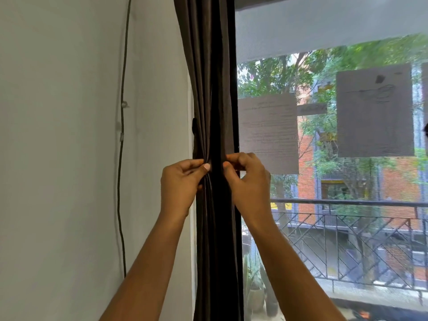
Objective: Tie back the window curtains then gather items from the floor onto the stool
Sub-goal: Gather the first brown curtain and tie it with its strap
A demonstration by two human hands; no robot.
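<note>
A dark brown curtain [208,89] hangs bunched into a narrow column at the left edge of the window. My left hand [180,184] pinches its folds from the left side, thumb pressed against the fabric. From the right, my right hand [247,179] grips the same bunch at the same height, fingers curled. I cannot tell whether a tie-back band is between the fingers. Both forearms reach up from the bottom of the view. No stool or floor items are in view.
A white wall [69,158] fills the left, with a thin dark cable [121,158] running down it. The window [335,205] to the right has papers [268,133] stuck on it; a balcony railing [347,202] and trees lie outside.
</note>
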